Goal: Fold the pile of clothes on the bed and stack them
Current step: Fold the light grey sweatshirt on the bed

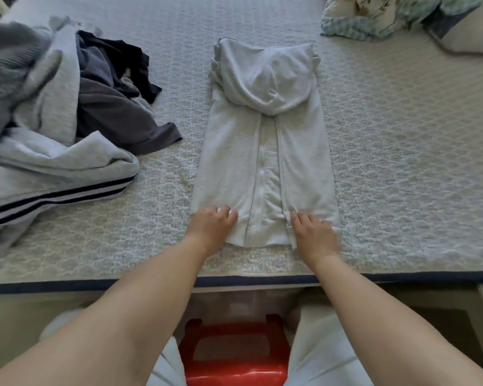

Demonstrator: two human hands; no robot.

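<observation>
A light grey zip hoodie [265,151] lies flat on the bed [402,162] in front of me, its sides folded in to a narrow strip and its hood folded down at the far end. My left hand [211,227] rests on the near left corner of its hem. On the near right corner sits my right hand [313,235]. Both hands have their fingers curled onto the hem fabric. A pile of unfolded clothes [53,112] lies at the left: grey and dark garments and a pale one with dark stripes.
A floral pillow or bedding [374,15] lies at the far right corner. The bed's near edge [95,285] runs across below my hands. A red plastic stool [234,355] stands between my legs on the floor.
</observation>
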